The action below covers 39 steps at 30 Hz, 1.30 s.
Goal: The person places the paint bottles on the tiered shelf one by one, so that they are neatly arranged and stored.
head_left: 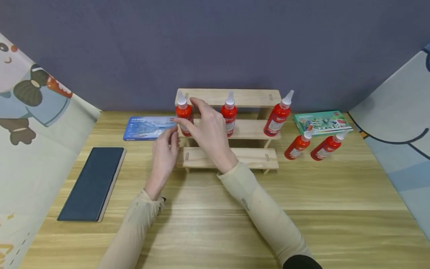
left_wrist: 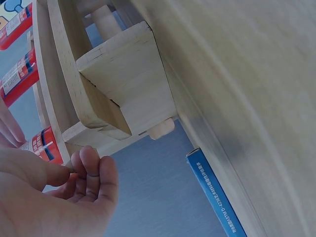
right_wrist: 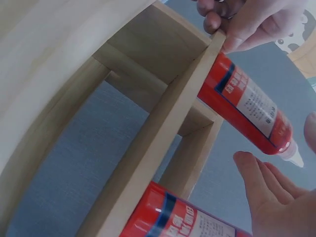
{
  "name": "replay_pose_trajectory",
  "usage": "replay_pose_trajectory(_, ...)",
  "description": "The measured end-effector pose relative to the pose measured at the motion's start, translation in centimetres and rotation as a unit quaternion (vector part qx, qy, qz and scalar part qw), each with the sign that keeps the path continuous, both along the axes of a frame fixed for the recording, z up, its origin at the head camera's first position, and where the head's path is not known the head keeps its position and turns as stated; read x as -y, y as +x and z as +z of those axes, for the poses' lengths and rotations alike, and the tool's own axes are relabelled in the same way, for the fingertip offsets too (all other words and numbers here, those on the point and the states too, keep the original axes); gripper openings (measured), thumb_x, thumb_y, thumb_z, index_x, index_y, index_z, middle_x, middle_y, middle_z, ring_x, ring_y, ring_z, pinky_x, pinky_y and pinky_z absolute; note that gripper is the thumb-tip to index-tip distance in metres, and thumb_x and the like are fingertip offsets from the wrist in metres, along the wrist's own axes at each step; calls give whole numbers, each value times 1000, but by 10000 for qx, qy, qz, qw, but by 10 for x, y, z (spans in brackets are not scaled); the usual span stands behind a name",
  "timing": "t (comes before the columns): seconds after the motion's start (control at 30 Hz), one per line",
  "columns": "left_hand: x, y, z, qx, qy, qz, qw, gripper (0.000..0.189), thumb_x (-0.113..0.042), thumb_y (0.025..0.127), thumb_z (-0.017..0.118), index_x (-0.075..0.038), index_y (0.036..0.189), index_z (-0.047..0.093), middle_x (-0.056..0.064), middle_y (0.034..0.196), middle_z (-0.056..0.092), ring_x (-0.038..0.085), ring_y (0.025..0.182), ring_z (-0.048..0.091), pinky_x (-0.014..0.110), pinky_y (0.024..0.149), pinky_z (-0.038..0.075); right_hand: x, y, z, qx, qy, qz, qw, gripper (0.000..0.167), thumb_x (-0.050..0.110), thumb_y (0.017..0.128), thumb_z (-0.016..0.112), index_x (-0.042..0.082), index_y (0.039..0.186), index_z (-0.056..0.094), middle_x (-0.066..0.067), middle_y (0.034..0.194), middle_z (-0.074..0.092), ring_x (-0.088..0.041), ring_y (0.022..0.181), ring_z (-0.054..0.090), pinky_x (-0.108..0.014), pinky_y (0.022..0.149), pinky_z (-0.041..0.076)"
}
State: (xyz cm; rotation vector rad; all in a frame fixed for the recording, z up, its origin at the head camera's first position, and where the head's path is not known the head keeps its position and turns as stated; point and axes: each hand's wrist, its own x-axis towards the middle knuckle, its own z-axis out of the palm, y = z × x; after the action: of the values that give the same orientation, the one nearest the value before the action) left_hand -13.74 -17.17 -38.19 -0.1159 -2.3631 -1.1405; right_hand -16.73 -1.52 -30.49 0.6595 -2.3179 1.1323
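A three-step wooden rack point(head_left: 250, 129) stands at the back of the table. Three red squeeze bottles with white nozzles stand on its middle step: a left one point(head_left: 184, 113), a central one point(head_left: 229, 116) and a tilted right one point(head_left: 277, 119). My left hand point(head_left: 164, 151) pinches the left end of that middle step between thumb and curled fingers, right at the left bottle's base. My right hand point(head_left: 212, 130) spreads its thumb and fingers around the left bottle's upper part; in the right wrist view a gap shows between the fingers and this bottle point(right_wrist: 252, 106).
Two more red bottles, one point(head_left: 297, 147) beside the other point(head_left: 326, 148), stand right of the rack, before a green box point(head_left: 322, 122). A blue flat box point(head_left: 144, 128) lies behind my left hand. A dark notebook point(head_left: 92, 183) lies at the left. A dark wall point(head_left: 215, 45) closes the back.
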Motion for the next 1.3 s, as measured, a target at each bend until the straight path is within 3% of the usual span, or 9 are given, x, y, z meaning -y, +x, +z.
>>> replay_pose_trajectory(0.5, -1, 1, 0, 247, 126, 21, 9996, 25, 2, 109, 55, 13, 129, 67, 23, 93, 71, 32, 79, 68, 28, 67, 55, -21, 27, 5, 74, -819, 509, 9953, 62, 24, 84, 95, -4, 134, 70, -17, 131, 73, -29, 114, 74, -29, 98, 59)
replay_pose_trajectory(0.8, -1, 0, 1, 243, 134, 58, 9996, 26, 2, 109, 54, 14, 129, 66, 24, 94, 71, 34, 80, 69, 44, 71, 61, -44, 45, 9, 460, -1310, 790, 9872, 60, 18, 84, 95, -1, 135, 69, -15, 133, 72, -24, 119, 72, -27, 99, 58)
replay_pose_trajectory(1.07, -1, 1, 2, 344, 186, 101, 9992, 25, 3, 109, 55, 14, 128, 66, 26, 97, 72, 34, 82, 69, 42, 72, 61, -67, 57, 11, 405, -1417, 667, 9868, 59, 14, 82, 96, -1, 133, 71, -11, 129, 75, -21, 114, 74, -28, 96, 60)
replay_pose_trajectory(1.3, -2, 1, 2, 351, 181, 100, 9992, 26, 2, 109, 55, 14, 130, 66, 24, 96, 72, 33, 81, 69, 44, 72, 61, -90, 62, 9, 184, -1534, 539, 9865, 61, 5, 78, 97, -5, 132, 70, -16, 128, 75, -29, 114, 73, -34, 96, 61)
